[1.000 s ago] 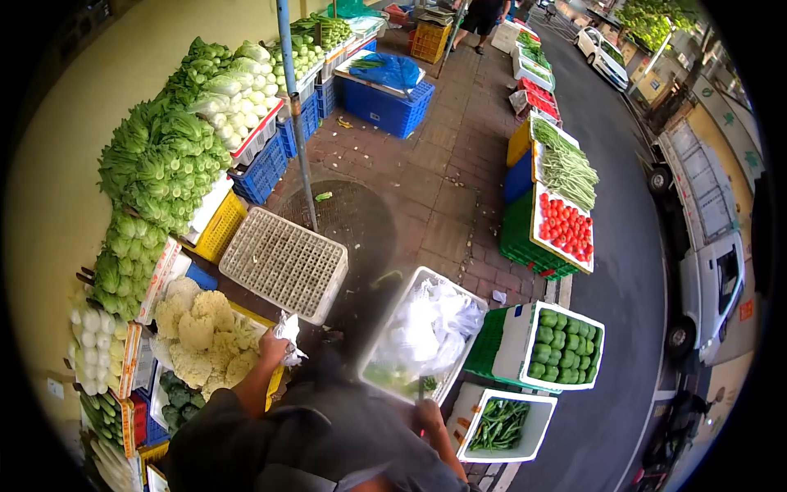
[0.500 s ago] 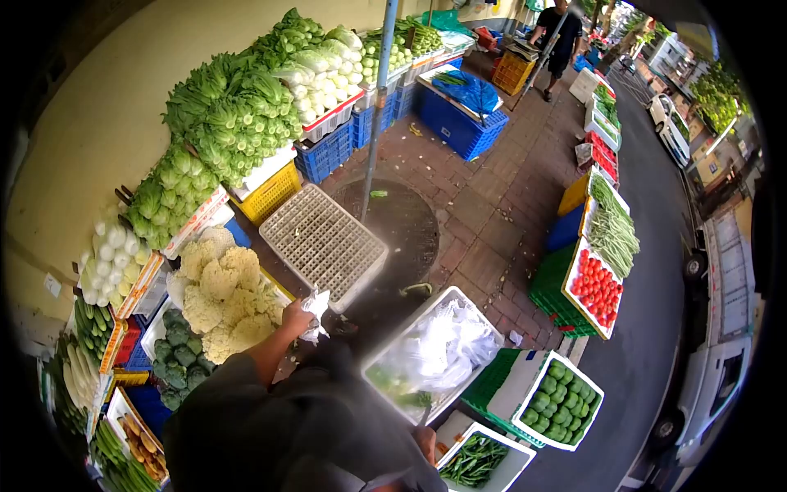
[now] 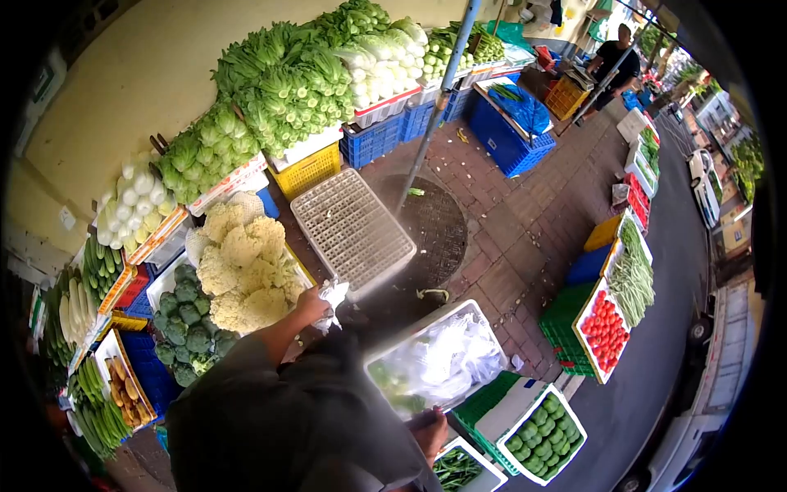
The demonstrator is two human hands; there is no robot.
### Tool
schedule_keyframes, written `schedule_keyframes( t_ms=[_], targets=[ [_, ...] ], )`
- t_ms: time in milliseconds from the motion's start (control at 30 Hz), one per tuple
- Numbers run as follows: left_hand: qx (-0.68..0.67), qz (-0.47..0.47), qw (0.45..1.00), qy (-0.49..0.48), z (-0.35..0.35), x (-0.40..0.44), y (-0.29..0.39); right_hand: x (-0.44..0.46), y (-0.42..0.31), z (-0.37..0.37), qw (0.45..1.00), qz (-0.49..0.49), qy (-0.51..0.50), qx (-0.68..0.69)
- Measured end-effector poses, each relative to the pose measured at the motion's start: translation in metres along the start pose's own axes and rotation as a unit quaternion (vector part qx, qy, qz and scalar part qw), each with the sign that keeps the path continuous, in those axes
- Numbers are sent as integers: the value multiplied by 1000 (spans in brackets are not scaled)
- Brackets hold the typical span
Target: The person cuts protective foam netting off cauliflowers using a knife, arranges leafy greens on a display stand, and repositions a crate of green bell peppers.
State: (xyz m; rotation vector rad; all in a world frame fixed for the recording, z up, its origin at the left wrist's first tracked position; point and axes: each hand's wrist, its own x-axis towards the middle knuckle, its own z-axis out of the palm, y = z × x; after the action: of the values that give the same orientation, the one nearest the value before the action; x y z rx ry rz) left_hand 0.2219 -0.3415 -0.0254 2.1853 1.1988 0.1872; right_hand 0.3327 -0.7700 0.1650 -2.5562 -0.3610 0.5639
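My left hand (image 3: 310,306) is closed on a crumpled white cloth or tissue (image 3: 332,302). It is beside the pale cauliflowers (image 3: 242,254), with a light plastic crate (image 3: 354,232) just beyond. At the lower middle, my right hand (image 3: 431,441) is curled round something dark that I cannot make out. This hand is by the near edge of a white foam box (image 3: 461,315) holding clear plastic bags (image 3: 447,348) and some greens. Just below it are green chilies (image 3: 457,469) in another white box.
Broccoli (image 3: 190,321), lettuce (image 3: 287,82) and white cabbages line the wall on the left. A metal pole (image 3: 433,123) rises beyond the crate. Green peppers (image 3: 541,435), tomatoes (image 3: 604,328) and long beans (image 3: 631,275) stand by the road. A person (image 3: 616,64) is at the far end.
The view has swung, so the stalls appear further right. My right hand shows more fully beside the foam box. My left hand still grips the white cloth or tissue.
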Motion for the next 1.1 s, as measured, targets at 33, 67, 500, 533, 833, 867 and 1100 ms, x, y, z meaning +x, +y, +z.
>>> schedule_keyframes(
  t_ms=[33,67,500,533,833,867,1100],
  targets=[
    [33,47,998,9,-1,-1,-1,0,-9,-1,999,7,-30,-10],
    [65,94,993,16,-3,-4,-1,-2,-14,1,998,16,-60,-21],
    [-63,-83,994,-25,-17,33,31,-17,166,144,707,290,-126,633],
    [-57,-76,995,-20,-10,41,24,-13,168,151,696,312,-132,634],
    [-34,-17,999,-38,15,141,-13,66,-53,65,821,163,-120,535],
    [-67,-64,994,-56,3,152,1,81,-71,61,733,225,-119,631],
    [2,-98,992,-81,39,225,-3,144,-112,64,786,240,-144,551]
  ],
)
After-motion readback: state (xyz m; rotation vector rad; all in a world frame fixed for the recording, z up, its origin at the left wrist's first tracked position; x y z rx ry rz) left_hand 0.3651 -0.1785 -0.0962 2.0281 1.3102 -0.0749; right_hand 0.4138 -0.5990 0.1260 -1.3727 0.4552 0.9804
